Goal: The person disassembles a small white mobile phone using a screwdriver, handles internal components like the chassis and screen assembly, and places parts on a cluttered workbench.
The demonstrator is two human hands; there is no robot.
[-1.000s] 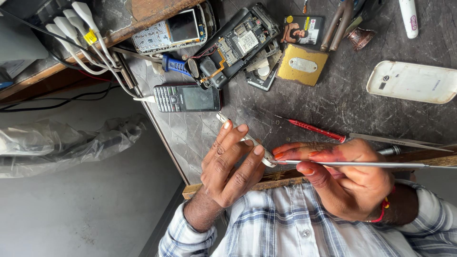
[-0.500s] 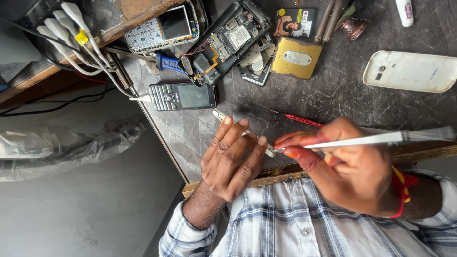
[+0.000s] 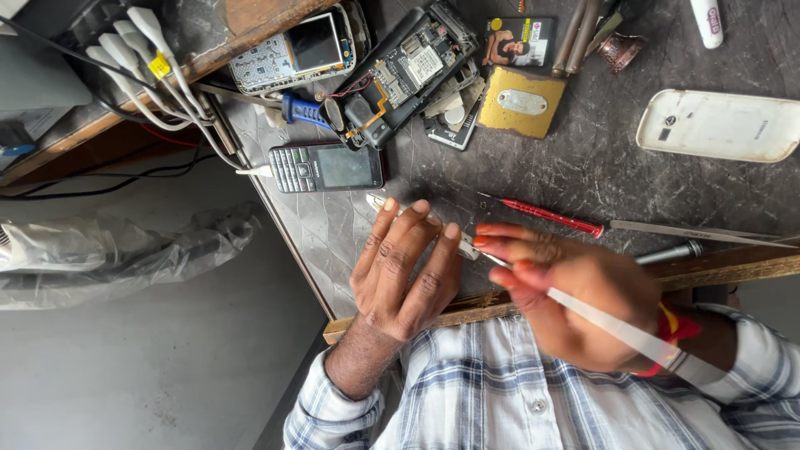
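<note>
My left hand [image 3: 400, 271] lies on the dark marbled table [image 3: 333, 242], its fingers pressing down a small thin white part [image 3: 377, 201] whose end sticks out past the fingertips. My right hand [image 3: 575, 292] is blurred by motion and grips a long slim white tool [image 3: 633, 337]. The tool's fine tip [image 3: 487, 257] meets the white part just beside my left fingertips. The rest of the part is hidden under my fingers.
Just beyond my hands lie a red screwdriver [image 3: 550, 217], metal tweezers [image 3: 692, 233] and a dark keypad phone [image 3: 327, 167]. Farther off are an opened phone with bare circuit board [image 3: 400, 71], a gold battery [image 3: 521, 102], a white back cover [image 3: 721, 125] and white cables [image 3: 142, 50].
My right hand has swung the white tool from lying level to slanting down to the right, with its tip kept at the part. My left hand has stayed pressed in place.
</note>
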